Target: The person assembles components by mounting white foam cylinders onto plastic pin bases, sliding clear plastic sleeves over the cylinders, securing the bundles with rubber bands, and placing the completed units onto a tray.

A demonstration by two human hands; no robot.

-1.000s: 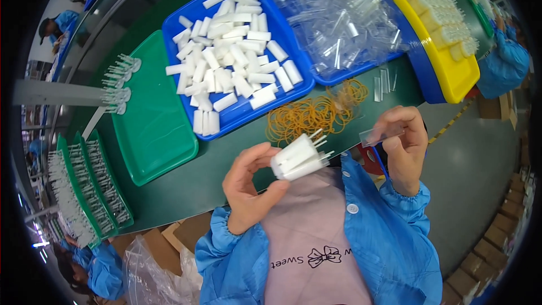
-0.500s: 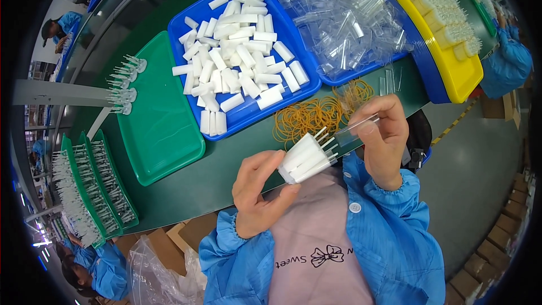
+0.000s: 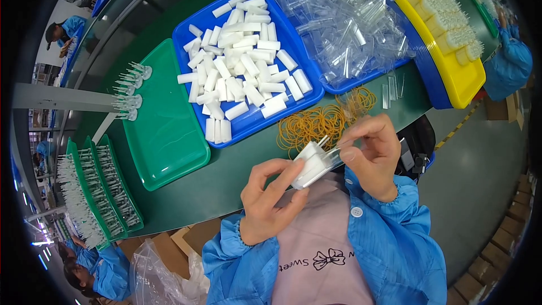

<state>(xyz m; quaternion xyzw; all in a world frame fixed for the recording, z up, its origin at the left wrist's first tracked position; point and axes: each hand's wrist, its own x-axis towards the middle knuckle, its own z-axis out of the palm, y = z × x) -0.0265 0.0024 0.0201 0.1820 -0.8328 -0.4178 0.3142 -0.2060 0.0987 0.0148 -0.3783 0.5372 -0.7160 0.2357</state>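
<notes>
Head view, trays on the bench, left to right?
Green racks of needle-like parts → green tray → blue tray of white tubes → blue tray of clear tubes → yellow tray of white bundles.

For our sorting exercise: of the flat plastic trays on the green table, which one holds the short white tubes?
The left blue plastic tray holds the short white tubes; the other blue tray holds clear pieces, and the big green tray is nearly bare.

A dark green table carries the lot. On it lie an empty green tray, a blue tray of white tubes, another blue tray heaped with clear plastic sleeves, and a yellow tray of capped pieces — edge to edge. A loose pile of orange rubber bands lies just before the blue trays, a few clear sleeves beside it.
</notes>
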